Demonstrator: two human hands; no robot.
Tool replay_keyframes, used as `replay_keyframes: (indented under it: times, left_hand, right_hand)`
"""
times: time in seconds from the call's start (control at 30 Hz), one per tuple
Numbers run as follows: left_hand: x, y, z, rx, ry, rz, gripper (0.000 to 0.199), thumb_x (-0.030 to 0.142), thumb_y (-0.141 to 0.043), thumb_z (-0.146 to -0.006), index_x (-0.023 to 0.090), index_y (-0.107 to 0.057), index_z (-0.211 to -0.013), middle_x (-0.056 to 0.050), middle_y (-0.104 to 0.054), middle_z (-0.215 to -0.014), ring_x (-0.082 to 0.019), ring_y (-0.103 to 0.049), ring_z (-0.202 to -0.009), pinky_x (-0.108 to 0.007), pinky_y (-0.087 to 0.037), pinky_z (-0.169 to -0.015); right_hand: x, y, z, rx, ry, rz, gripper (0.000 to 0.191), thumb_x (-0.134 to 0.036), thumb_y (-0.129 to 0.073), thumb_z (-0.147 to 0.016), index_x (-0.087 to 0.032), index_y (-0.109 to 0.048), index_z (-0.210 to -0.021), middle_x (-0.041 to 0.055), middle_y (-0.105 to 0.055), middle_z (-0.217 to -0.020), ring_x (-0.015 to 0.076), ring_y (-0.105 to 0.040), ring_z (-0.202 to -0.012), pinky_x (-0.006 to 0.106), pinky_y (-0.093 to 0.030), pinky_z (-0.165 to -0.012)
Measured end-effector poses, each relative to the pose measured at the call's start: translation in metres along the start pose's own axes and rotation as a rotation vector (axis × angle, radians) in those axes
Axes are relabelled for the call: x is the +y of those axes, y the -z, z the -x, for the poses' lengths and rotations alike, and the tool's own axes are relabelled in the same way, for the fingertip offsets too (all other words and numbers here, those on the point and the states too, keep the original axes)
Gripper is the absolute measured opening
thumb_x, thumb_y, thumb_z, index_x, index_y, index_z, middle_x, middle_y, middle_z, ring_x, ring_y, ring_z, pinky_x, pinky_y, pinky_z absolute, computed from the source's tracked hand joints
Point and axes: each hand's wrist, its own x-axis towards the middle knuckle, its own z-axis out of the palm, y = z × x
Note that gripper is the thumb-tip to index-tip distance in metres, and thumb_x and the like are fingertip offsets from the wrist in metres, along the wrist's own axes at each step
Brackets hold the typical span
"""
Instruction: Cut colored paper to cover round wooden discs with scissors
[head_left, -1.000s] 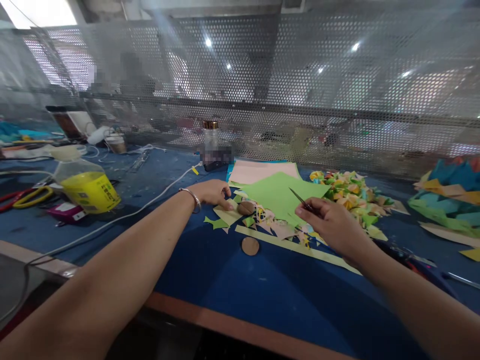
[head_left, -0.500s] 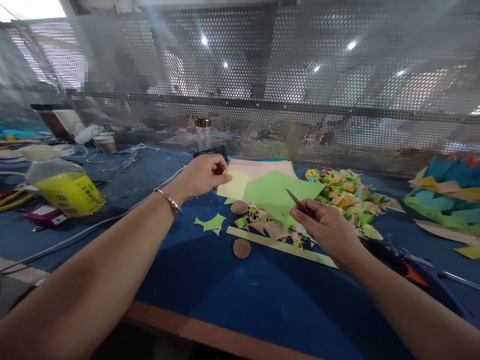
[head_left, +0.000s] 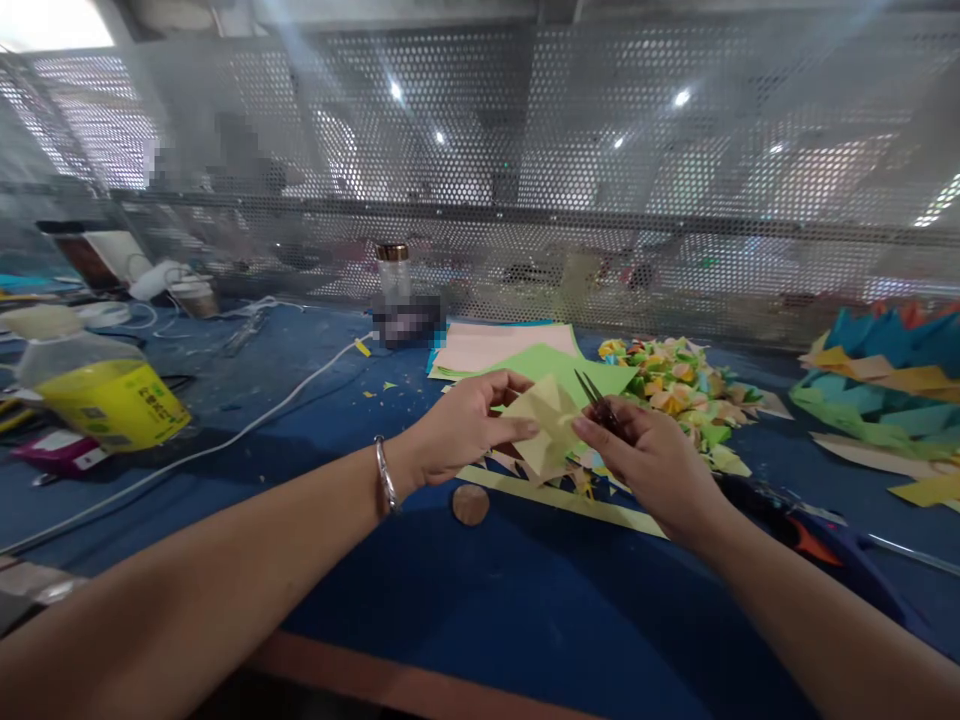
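Note:
A pale yellow paper square (head_left: 541, 425) with fold creases is pinched between the thumb and fingers of my left hand (head_left: 484, 425), held up above the table. My right hand (head_left: 652, 460) is closed around dark, slim tweezers (head_left: 592, 395). Their two pointed tips stick up and sit slightly apart. The right thumb is close to the paper's right edge; whether it touches I cannot tell. Behind the paper lies a green sheet (head_left: 600, 372). Below it are a long pale yellow strip (head_left: 630, 512), small paper scraps (head_left: 581, 480) and a round wooden disc (head_left: 470, 505).
Folded paper flowers (head_left: 679, 385) are heaped behind my right hand. A blue glue gun (head_left: 840, 560) lies beside my right forearm. Stacked sheets (head_left: 502, 345) lie further back, before a perforated metal screen (head_left: 465, 240). At left stand a yellow-labelled bottle (head_left: 112, 400) and a white cable (head_left: 247, 425).
My left hand has brought the yellow paper square right and nearer, up to the tweezers. The tweezers' tips have spread slightly. The view has shifted a little.

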Motion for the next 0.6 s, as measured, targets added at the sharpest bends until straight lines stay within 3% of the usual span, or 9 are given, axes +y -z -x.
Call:
replay_keyframes:
  times: [0.17,0.37,0.6]
  left_hand:
    - [-0.005,-0.0065,0.0015,-0.02,0.084,-0.106,0.02,0.03,-0.075,-0.078,0.013,-0.069,-0.088,-0.007,-0.071,-0.085,-0.015,-0.067,-0.074,-0.026,-0.054,-0.067]
    - [-0.0071,-0.0052,0.0006,0.039,0.141,-0.057,0.016,0.022,-0.069,-0.081,0.012,-0.071,-0.094,-0.009,-0.076,-0.09,-0.015,-0.07,-0.071,-0.028,-0.054,-0.067]
    - [-0.008,-0.0035,0.0033,0.048,0.159,-0.005,0.022,0.022,-0.075,-0.078,0.012,-0.072,-0.097,-0.008,-0.076,-0.083,-0.015,-0.069,-0.066,-0.027,-0.054,-0.065]
  right_hand:
    - [-0.007,0.0,0.0024,-0.062,0.07,0.019,0.038,-0.056,-0.066,-0.082,-0.02,-0.063,-0.075,-0.0022,-0.051,-0.062,0.0118,-0.04,-0.053,0.026,-0.032,-0.048]
    - [-0.0049,0.0017,0.0046,-0.103,-0.045,-0.099,0.042,-0.063,-0.066,-0.082,-0.022,-0.061,-0.082,-0.0102,-0.028,-0.052,0.0086,-0.019,-0.044,0.026,-0.017,-0.041]
    - [-0.0066,0.0039,0.0057,-0.087,-0.081,-0.149,0.048,-0.067,-0.069,-0.079,-0.02,-0.061,-0.087,-0.0058,-0.039,-0.064,0.0089,-0.03,-0.051,0.023,-0.025,-0.043]
